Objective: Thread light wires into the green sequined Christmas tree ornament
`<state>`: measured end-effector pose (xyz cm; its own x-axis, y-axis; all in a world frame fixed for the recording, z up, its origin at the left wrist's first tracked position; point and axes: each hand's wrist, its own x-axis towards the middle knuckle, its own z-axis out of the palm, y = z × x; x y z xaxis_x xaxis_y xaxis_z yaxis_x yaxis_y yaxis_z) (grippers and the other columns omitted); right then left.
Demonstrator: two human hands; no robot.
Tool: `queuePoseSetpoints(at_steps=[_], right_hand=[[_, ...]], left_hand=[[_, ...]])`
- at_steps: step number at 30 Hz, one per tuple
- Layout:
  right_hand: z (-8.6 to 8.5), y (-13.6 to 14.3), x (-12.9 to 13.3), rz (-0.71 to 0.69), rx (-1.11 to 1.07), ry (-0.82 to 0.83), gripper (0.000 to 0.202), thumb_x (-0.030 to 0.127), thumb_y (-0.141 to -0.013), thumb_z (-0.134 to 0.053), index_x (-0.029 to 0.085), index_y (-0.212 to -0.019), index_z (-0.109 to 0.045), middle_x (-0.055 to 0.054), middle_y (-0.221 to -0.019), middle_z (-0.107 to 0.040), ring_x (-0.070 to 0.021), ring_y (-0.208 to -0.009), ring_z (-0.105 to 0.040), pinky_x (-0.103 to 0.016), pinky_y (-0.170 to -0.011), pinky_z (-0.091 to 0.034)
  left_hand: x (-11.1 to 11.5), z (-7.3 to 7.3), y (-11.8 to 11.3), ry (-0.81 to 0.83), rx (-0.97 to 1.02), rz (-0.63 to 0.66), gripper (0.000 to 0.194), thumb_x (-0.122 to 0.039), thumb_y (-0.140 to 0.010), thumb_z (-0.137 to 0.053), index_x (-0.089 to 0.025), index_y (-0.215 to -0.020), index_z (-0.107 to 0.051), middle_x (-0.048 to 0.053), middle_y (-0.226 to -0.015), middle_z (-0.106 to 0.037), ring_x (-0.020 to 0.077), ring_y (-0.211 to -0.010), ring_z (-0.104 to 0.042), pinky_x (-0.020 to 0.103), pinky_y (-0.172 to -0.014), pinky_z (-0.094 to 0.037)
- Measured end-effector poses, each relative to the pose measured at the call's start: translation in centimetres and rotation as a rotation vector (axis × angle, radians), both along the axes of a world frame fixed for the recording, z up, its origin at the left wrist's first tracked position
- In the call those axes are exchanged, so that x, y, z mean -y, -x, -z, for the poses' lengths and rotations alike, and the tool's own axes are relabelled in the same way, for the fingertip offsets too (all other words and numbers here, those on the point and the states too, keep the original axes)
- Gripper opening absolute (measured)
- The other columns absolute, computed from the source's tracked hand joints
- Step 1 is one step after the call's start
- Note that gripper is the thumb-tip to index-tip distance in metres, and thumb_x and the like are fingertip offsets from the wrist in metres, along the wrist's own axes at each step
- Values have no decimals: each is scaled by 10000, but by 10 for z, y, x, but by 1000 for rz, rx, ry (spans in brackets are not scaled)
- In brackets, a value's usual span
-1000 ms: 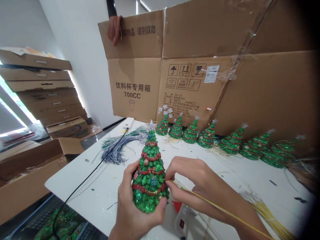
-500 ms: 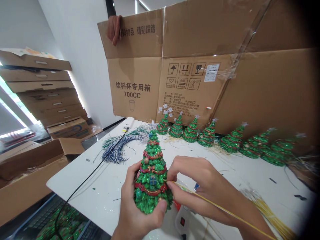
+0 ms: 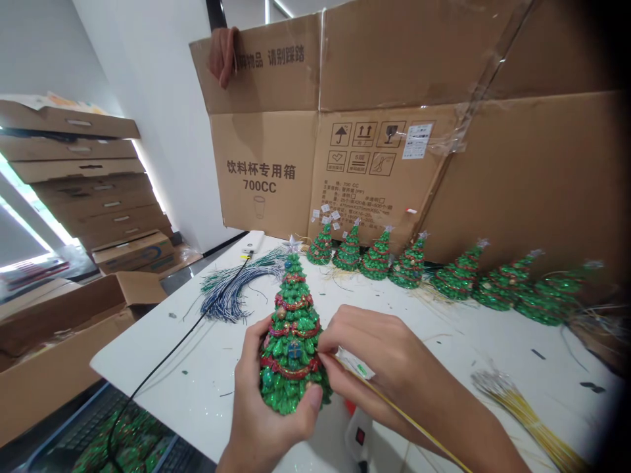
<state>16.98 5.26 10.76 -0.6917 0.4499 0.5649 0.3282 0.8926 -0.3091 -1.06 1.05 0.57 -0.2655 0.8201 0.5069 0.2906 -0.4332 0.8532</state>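
Observation:
A green glittery Christmas tree figure with red garlands and a star on top stands nearly upright in my left hand, whose fingers and thumb wrap round its lower part. At the tree's right side, my right hand pinches a thin yellow wire, which trails toward the bottom right. The wire's tip is hidden by the fingers and the tree. A small clear tag with a green mark shows beside the right thumb.
Several similar trees line the cardboard. Blue and green wires lie left, yellow wires right. A white device sits near the front edge, a power bank at the back. A person's hand shows above.
The tree has shifted slightly left in my left hand. My right hand has moved left with it, still on the wire, and the bundle of yellow wires is less covered.

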Motion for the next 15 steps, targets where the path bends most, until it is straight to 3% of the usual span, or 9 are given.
queuePoseSetpoints(at_steps=[15], right_hand=[[11, 4, -10, -16, -14, 69, 110, 105, -990, -568, 153, -909, -626, -19, -823, -606, -145, -751, -539, -298, -687, -396]], left_hand=[[-3, 1, 2, 39, -66, -67, 643, -349, -732, -768, -212, -1299, -497, 79, -1167, -670, 257, -1006, -683, 374, -887, -597]])
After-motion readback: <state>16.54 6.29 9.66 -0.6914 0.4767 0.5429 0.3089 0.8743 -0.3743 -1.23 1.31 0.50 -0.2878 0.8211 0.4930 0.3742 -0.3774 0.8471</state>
